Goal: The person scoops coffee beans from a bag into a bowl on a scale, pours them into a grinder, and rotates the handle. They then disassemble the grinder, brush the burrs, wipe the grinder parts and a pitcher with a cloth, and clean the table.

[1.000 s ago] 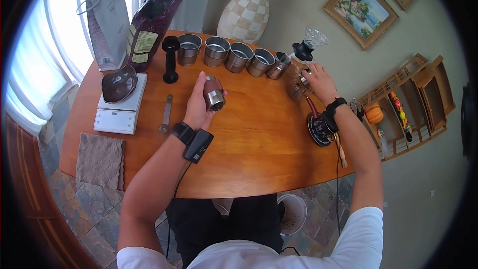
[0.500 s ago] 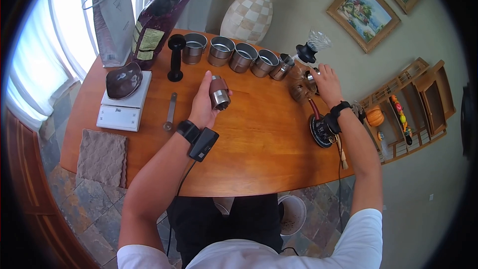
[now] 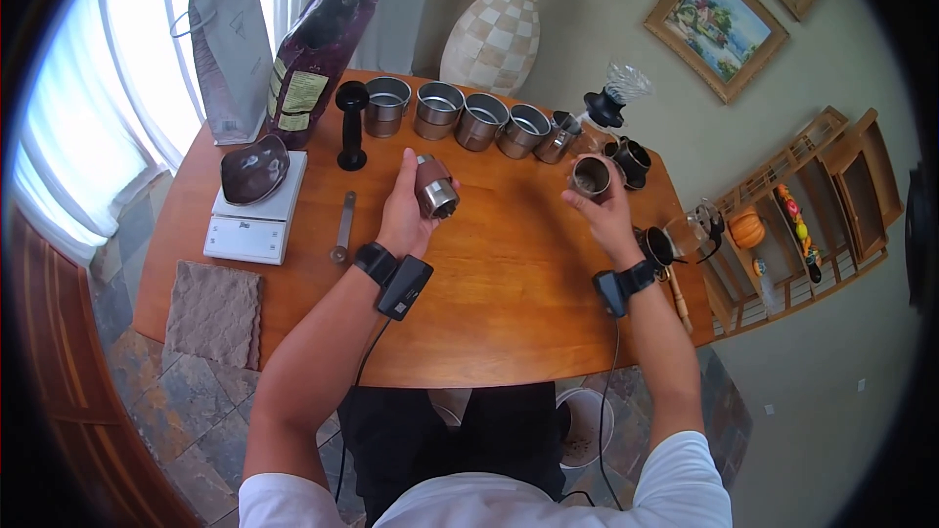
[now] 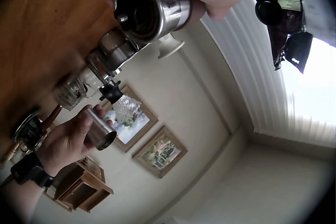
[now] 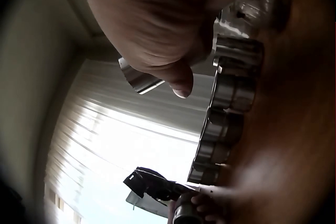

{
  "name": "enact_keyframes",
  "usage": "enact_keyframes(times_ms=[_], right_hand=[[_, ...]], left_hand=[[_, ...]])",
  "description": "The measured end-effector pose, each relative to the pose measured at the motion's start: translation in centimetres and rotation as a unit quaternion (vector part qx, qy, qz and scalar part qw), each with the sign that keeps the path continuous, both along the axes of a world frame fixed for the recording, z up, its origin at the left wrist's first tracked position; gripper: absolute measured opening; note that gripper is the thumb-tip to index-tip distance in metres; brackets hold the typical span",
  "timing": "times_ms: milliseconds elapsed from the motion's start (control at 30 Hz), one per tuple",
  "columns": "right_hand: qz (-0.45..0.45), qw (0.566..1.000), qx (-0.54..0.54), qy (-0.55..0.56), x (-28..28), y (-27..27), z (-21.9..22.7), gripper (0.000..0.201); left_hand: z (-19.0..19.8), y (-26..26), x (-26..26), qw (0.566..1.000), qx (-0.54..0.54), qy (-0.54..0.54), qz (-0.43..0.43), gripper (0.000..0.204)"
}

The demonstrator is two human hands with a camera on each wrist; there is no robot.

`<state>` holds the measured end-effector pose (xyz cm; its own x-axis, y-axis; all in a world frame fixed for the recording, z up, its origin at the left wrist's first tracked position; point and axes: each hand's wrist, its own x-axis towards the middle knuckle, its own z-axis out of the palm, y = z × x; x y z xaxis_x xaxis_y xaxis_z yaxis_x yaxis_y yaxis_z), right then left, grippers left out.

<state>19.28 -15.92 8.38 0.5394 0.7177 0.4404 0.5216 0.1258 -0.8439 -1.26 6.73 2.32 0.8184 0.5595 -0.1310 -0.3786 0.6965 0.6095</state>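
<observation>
Holding a brown-banded metal can [image 3: 436, 196] in the left hand [image 3: 401, 219], and a small metal cup [image 3: 591, 179] in the right hand [image 3: 613, 227], fingers curled round each. Held well apart, over the tabletop [image 3: 489, 284]. Best to grip snugly, go slowly.

No wording is legible

The tall glossy purple bag [image 3: 337, 34], beyond the flat white scale [image 3: 246, 241], bears a pale yellow-green rectangular label [image 3: 302, 94] whose lines of print are too small to read. A small dark mark on the scale's front panel is also unreadable. The tall matte grey bag [image 3: 227, 64], beyond the scale, shows only a faint, illegible emblem.
</observation>
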Motion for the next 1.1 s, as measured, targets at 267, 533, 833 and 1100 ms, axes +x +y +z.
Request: enact_keyframes(times_ms=[267, 533, 833, 1100], right_hand=[[0.040, 0.991, -0.129, -0.025, -9.9, 5.0, -4.0, 0.057], [0.011, 0.986, -0.167, -0.025, -11.7, 5.5, -4.4, 0.058], [-0.052, 0.991, -0.124, 0.025, -13.1, 5.0, -4.8, 0.048], [0.060, 0.985, -0.102, 0.124, -11.6, 4.7, -6.3, 0.051]], left_hand=[[1.4, -0.4, -0.5, 0.987, 0.129, -0.088, 0.039, 0.055], [0.4, -2.2, 0.1, 0.962, 0.264, -0.063, 0.011, 0.046], [1.1, -4.5, -0.1, 0.928, 0.370, -0.048, 0.029, 0.035], [0.8, -4.6, 0.4, 0.944, 0.325, -0.054, -0.025, 0.038]])
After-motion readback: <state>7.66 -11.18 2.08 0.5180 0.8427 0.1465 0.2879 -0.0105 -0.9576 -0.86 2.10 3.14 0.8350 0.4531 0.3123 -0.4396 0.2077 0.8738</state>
